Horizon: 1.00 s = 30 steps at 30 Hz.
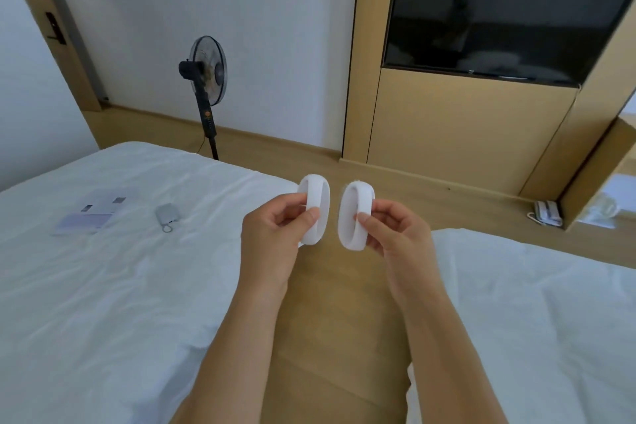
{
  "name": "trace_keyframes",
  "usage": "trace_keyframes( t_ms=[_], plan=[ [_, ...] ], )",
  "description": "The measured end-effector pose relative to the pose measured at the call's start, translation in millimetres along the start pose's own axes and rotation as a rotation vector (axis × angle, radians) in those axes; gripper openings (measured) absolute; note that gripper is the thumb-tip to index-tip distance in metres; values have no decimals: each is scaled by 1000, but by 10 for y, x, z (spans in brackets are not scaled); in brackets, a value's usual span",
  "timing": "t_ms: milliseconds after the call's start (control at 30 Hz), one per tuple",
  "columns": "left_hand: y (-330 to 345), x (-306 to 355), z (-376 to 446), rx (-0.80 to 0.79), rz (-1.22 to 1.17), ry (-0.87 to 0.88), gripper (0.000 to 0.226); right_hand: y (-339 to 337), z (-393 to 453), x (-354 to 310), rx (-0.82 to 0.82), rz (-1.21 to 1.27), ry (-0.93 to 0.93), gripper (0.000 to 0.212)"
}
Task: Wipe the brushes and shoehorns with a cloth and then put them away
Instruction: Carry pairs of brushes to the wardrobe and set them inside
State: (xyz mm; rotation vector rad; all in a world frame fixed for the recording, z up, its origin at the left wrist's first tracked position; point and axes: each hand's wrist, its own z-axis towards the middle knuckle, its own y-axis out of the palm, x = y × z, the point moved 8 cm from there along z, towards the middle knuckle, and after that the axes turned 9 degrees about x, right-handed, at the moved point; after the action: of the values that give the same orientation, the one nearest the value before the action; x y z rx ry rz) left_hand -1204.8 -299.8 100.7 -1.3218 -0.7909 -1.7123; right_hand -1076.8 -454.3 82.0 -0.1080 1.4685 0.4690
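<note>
Left hand [272, 234] pinches one white oval brush [315, 210], right hand [392, 234] the other [354, 217]; light, rigid plastic, best held by edge

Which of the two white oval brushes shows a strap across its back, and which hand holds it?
The brush in the left hand: this left brush shows a flat strap along its back. The right brush, pinched by the right hand, shows only a plain band with fuzz at its top.
</note>
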Motion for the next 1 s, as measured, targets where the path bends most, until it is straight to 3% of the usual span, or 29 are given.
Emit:
trace_keyframes(
  t_ms=[267, 1000],
  plan=[
    [1020, -191, 645, -113, -64, -29, 26, -482, 808, 66, 161, -33, -14, 16],
    [3601, -563, 3582, -381, -229, -39, 20, -495, 4133, -16, 411, -78, -126, 17]
  ],
)
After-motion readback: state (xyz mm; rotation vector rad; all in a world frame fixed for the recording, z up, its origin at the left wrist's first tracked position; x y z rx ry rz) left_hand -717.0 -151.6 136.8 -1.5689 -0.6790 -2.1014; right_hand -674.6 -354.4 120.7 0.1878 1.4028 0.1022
